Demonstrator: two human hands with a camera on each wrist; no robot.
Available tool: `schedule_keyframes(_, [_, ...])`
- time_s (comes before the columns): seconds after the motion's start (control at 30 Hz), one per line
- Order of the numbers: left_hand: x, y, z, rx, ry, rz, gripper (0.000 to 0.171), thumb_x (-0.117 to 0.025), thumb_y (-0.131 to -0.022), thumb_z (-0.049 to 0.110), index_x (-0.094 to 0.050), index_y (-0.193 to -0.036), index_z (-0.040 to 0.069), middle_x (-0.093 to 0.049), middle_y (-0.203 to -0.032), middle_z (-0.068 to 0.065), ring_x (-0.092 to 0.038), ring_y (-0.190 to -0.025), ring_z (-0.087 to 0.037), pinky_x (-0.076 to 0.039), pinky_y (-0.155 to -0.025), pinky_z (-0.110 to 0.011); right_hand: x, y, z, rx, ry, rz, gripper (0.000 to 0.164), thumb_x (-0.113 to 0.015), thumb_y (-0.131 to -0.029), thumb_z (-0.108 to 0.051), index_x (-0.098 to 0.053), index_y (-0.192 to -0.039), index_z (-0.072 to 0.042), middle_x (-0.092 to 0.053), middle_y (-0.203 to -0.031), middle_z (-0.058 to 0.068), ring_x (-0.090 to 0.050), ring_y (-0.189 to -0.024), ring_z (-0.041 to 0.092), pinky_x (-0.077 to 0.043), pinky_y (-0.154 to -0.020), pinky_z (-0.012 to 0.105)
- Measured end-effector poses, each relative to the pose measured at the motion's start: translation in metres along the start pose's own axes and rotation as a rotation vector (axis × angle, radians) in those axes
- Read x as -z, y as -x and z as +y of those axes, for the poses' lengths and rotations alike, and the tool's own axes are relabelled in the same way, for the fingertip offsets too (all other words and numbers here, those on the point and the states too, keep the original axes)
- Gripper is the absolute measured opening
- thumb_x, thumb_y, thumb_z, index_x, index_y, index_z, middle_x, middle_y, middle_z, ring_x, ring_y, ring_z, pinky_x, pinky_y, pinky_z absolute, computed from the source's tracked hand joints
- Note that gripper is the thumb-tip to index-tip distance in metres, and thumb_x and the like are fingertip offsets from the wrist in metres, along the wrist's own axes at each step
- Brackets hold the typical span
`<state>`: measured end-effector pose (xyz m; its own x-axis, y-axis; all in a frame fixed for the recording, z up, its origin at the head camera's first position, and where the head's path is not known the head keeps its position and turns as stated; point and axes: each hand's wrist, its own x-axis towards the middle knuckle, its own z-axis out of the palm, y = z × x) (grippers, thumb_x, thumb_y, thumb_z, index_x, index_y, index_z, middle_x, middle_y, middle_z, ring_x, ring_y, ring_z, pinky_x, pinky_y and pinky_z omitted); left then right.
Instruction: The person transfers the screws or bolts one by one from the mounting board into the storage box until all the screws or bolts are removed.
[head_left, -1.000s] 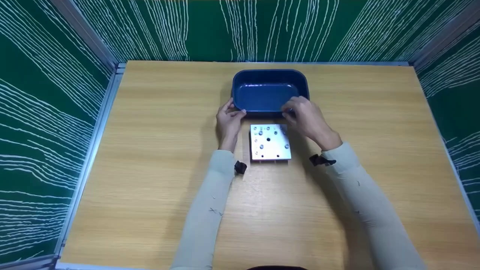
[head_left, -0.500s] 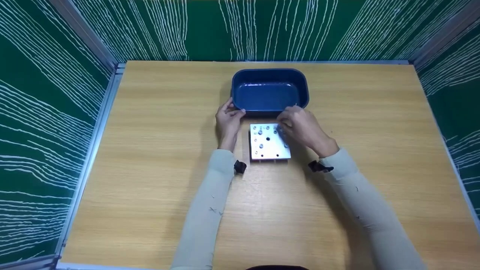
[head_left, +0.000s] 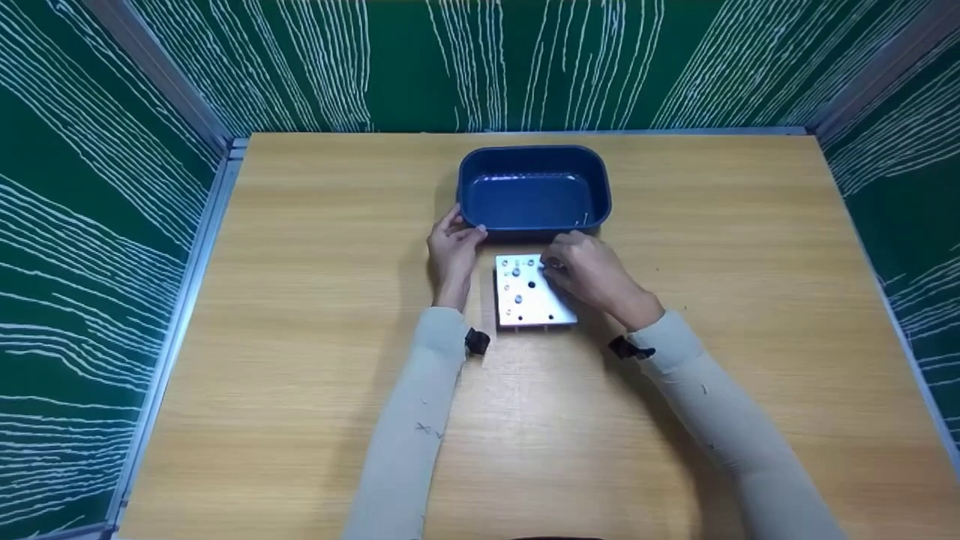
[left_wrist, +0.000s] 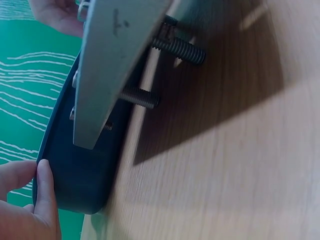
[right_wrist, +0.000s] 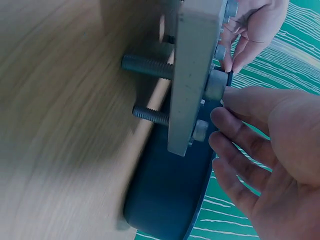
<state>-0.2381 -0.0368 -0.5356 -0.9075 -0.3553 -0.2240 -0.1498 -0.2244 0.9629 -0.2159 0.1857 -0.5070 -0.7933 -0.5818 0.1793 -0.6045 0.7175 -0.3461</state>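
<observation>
My left hand (head_left: 452,259) grips the near-left rim of a dark blue rectangular dish (head_left: 534,232), thumb and fingers on either side in the left wrist view. In front of the dish stands a square metal plate (head_left: 525,304), raised on threaded bolts (left_wrist: 180,50) that stick out beneath it. Several bolt heads show on its top. My right hand (head_left: 589,270) is over the plate's far right corner, hiding it from above. In the right wrist view, its thumb and curled forefinger pinch at a bolt head (right_wrist: 216,84). A small pale screw-like piece (head_left: 585,218) lies inside the dish, near its front right corner.
A wooden tabletop (head_left: 315,337) surrounds the dish and plate. Green panels with white wavy lines (head_left: 405,67) enclose it at the back and sides, with metal framing along the edges. Dark wrist cameras (head_left: 477,342) sit on both wrists.
My right hand has drawn back from over the dish's front right corner to the plate. The small pale piece now shows in the dish. My left hand has kept its grip on the rim.
</observation>
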Motion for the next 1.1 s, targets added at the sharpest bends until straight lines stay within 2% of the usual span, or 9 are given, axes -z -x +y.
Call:
schedule_keyframes(0.17, [0.0003, 0.0012, -0.0005, 0.002, -0.028, 0.011, 0.062, -0.079, -0.090, -0.002, -0.061, -0.148, 0.008, -0.061, -0.132, -0.013, -0.069, -0.105, -0.020, -0.062, -0.087, -0.026, -0.0012, 0.0020, -0.0006, 0.010, 0.001, 0.021, 0.016, -0.082, -0.090, -0.005, -0.079, -0.105, -0.001, -0.076, -0.098, 0.014, -0.069, -0.091, 0.031, -0.061, -0.081, 0.043])
schedule_keyframes(0.43, [0.0003, 0.0006, -0.0016, -0.006, -0.006, 0.007, 0.062, -0.078, -0.089, -0.005, -0.060, -0.148, 0.004, -0.061, -0.137, -0.022, -0.069, -0.104, -0.022, -0.062, -0.087, -0.027, -0.0035, 0.0039, -0.0008, 0.011, -0.007, 0.013, 0.018, -0.082, -0.089, -0.004, -0.078, -0.106, -0.001, -0.076, -0.099, 0.015, -0.070, -0.092, 0.031, -0.061, -0.082, 0.043])
schedule_keyframes(0.9, [0.0005, 0.0008, -0.0043, -0.003, -0.042, 0.003, 0.061, -0.079, -0.090, -0.001, -0.061, -0.147, 0.007, -0.061, -0.135, -0.017, -0.068, -0.103, -0.019, -0.062, -0.085, -0.026, -0.0051, 0.0072, 0.0002, -0.011, 0.010, 0.006, 0.017, -0.082, -0.089, -0.003, -0.079, -0.105, -0.001, -0.076, -0.099, 0.014, -0.070, -0.093, 0.030, -0.062, -0.082, 0.043])
schedule_keyframes(1.1, [-0.0011, -0.0010, -0.0021, -0.002, 0.008, 0.005, 0.062, -0.077, -0.090, -0.005, -0.059, -0.148, 0.004, -0.061, -0.136, -0.020, -0.067, -0.104, -0.021, -0.062, -0.087, -0.027, -0.0007, 0.0047, 0.0031, -0.005, 0.031, 0.011, 0.018, -0.084, -0.087, -0.003, -0.079, -0.104, -0.001, -0.076, -0.099, 0.014, -0.070, -0.093, 0.032, -0.061, -0.083, 0.044])
